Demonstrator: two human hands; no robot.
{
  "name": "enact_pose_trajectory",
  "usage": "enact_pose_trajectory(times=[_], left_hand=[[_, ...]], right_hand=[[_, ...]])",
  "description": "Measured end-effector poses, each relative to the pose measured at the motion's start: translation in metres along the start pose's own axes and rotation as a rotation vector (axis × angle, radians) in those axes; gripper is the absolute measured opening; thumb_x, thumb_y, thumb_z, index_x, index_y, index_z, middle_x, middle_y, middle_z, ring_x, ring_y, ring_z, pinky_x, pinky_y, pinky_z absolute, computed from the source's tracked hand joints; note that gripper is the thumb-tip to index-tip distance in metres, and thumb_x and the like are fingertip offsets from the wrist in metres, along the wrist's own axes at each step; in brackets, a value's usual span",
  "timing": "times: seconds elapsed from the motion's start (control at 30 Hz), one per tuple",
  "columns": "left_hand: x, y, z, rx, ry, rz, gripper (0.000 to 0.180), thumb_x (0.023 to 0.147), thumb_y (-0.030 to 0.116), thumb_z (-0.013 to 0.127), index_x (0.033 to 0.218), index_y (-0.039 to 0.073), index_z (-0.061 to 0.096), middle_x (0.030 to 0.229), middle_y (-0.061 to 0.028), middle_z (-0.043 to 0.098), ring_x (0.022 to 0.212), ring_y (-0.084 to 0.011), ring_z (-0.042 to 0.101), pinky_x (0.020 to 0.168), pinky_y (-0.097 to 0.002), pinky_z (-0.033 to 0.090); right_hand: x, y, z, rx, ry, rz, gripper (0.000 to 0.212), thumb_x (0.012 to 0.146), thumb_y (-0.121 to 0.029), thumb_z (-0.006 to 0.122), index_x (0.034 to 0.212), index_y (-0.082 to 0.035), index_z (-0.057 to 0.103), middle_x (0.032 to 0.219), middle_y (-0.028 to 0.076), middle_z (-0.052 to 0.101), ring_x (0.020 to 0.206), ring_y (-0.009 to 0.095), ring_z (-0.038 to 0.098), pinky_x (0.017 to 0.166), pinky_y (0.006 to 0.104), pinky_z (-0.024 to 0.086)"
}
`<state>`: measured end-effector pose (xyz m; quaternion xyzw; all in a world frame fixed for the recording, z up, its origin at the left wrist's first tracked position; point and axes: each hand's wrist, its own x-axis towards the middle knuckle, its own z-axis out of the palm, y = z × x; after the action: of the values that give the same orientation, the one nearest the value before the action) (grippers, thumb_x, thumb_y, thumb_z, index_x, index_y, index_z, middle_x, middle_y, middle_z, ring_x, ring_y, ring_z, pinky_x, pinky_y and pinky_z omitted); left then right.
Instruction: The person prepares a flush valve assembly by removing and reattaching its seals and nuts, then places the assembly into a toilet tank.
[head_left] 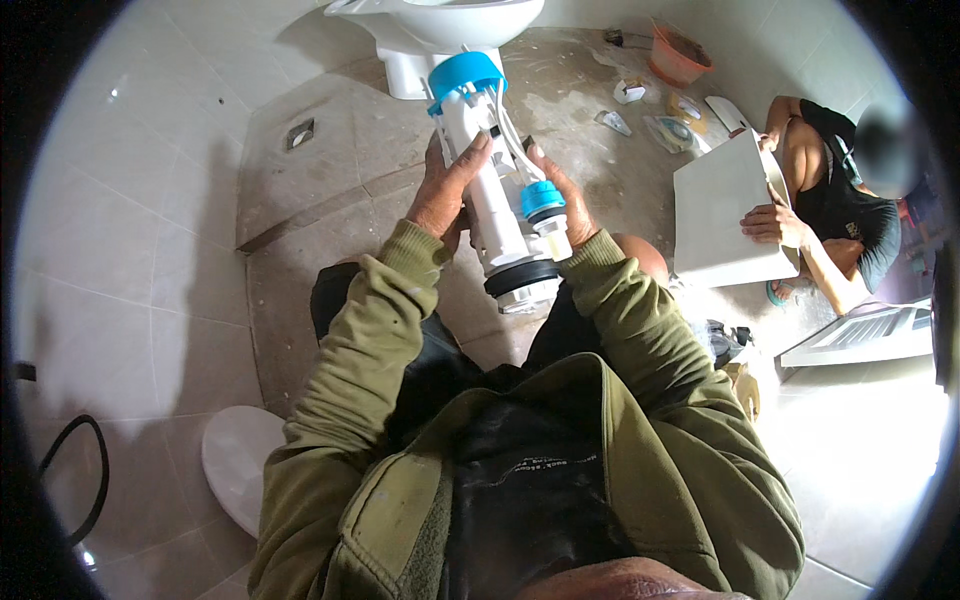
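Note:
I hold a white plastic flush valve point(497, 205) with a blue top ring, a blue float part and a black rubber seal at its lower end. My left hand point(447, 185) wraps its left side, thumb up near the blue ring. My right hand point(562, 203) grips its right side by the small blue part. Both olive-green sleeves come up from below. The valve tilts with its blue end away from me, in front of a white toilet bowl point(440, 25).
A person crouches at the right, hands on a white ceramic tank point(722, 215). An orange bucket point(677, 58) and scattered packaging lie at the back. A floor drain point(300, 133) is at the left, a white lid point(235, 460) lower left, a white vent panel point(870, 333) at the right.

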<state>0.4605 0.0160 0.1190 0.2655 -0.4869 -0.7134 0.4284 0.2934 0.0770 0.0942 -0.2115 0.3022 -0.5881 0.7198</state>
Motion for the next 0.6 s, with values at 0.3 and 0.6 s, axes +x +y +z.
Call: enact_pose_trajectory(times=[0.3,0.6], left_hand=[[0.004,-0.038,-0.026,-0.110,0.053,0.054,0.063,0.086,0.027,0.068,0.139,0.007,0.042,0.116,-0.0110,0.058,0.103,-0.0223,0.062,0.087,-0.0377,0.054],[0.034,-0.036,-0.001,0.114,-0.197,-0.067,0.063,0.092,0.042,0.065,0.139,0.003,0.048,0.112,-0.0100,0.064,0.094,-0.0191,0.064,0.085,-0.0329,0.054]], right_hand=[[-0.011,0.013,0.003,-0.341,0.081,-0.148,0.050,0.104,-0.043,0.051,0.130,0.000,0.057,0.118,0.011,0.063,0.102,0.021,0.062,0.091,0.0352,0.052],[0.036,-0.002,-0.060,-0.461,0.273,-0.285,0.051,0.105,-0.050,0.043,0.113,-0.003,0.061,0.091,0.009,0.063,0.074,0.019,0.059,0.071,0.0351,0.053]])
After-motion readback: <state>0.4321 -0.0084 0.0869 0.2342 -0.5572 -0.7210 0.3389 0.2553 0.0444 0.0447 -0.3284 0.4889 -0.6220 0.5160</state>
